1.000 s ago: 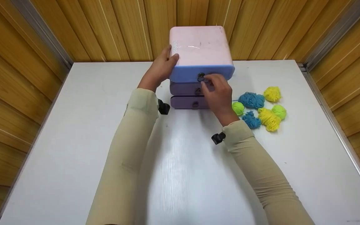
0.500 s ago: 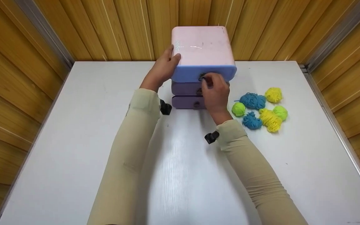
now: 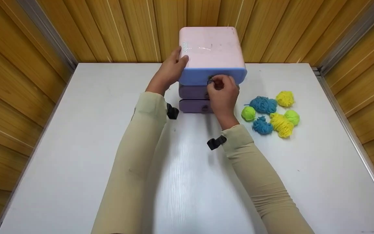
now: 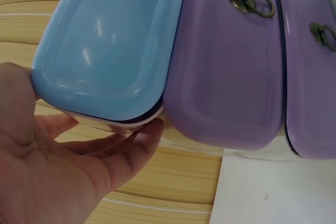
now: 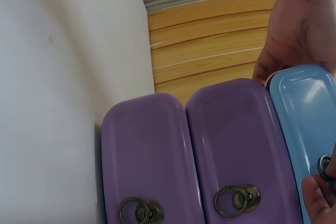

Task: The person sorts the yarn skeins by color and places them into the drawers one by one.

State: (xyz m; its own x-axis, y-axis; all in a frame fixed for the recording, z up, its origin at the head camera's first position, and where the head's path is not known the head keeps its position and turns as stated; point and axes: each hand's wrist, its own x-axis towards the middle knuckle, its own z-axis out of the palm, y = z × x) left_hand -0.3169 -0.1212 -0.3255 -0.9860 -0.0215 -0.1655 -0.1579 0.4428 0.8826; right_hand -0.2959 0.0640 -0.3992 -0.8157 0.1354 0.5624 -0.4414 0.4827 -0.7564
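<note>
A small drawer cabinet (image 3: 211, 45) with a pale pink top stands near the back wall. Its top drawer (image 4: 115, 45) has a blue front, and a thin dark gap shows along that front's edge. Below are two purple drawers (image 5: 233, 135), each with a brass ring pull. My left hand (image 3: 169, 71) rests against the cabinet's left side, thumb on the top corner and fingers along the side. With thumb and fingertips, my right hand (image 3: 223, 97) pinches the blue drawer's ring pull (image 5: 323, 167), covering part of it.
Right of the cabinet lie balls and bundles of yarn: blue bundles (image 3: 263, 104), yellow bundles (image 3: 281, 125) and light green balls (image 3: 248, 113). They sit on a white table (image 3: 187, 182). Wood-patterned panels (image 3: 125, 29) rise behind and at both sides.
My right hand has shifted a little left, and its thumb and fingers have closed together on the ring pull. My left hand stays against the cabinet's side.
</note>
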